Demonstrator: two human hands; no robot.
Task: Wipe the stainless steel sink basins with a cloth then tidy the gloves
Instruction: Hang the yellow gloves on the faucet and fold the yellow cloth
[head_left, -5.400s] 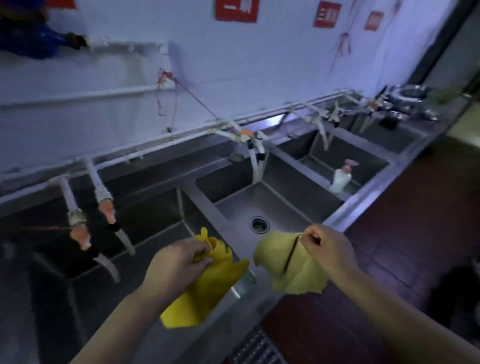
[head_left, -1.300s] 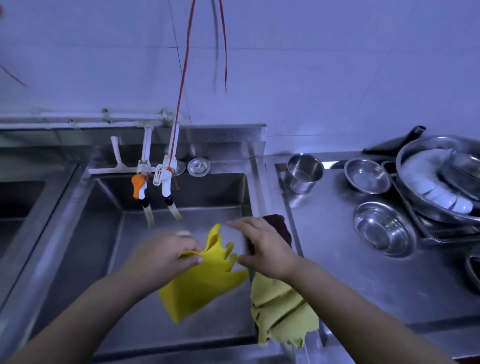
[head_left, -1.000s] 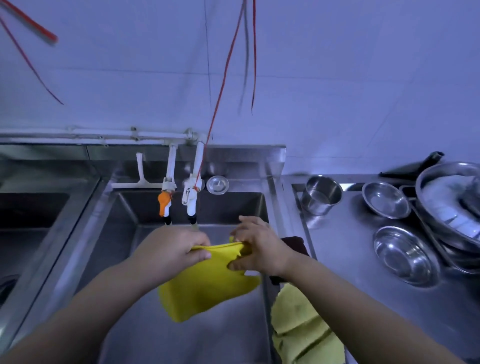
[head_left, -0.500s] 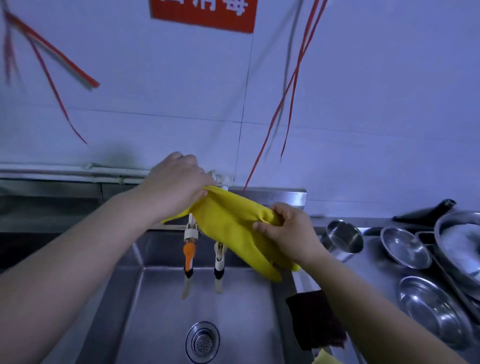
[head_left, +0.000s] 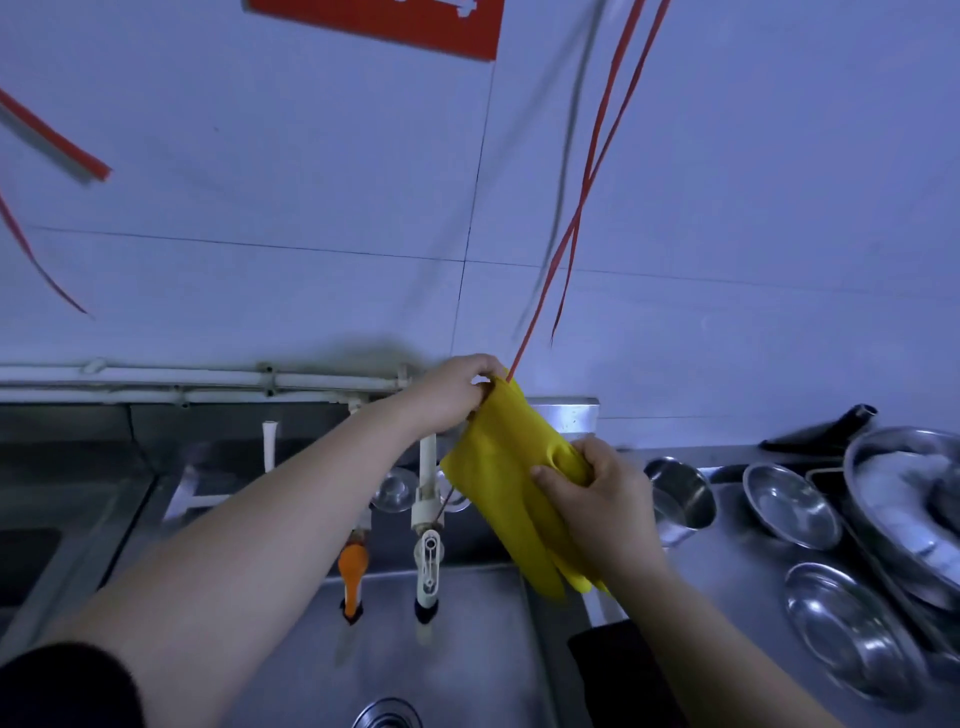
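Both forearms are bare to the wrist, with no rings or watch showing. A black short sleeve covers the left upper arm at the near-left corner.

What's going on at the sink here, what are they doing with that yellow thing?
A person is holding a yellow rubber glove up over the steel sink, near the wall. The left hand pinches the cuff end by the red string hanging down the wall, while the right hand grips the glove's middle. It looks like the glove is being hung up. A dark cloth lies over the sink's right edge, beside steel bowls.
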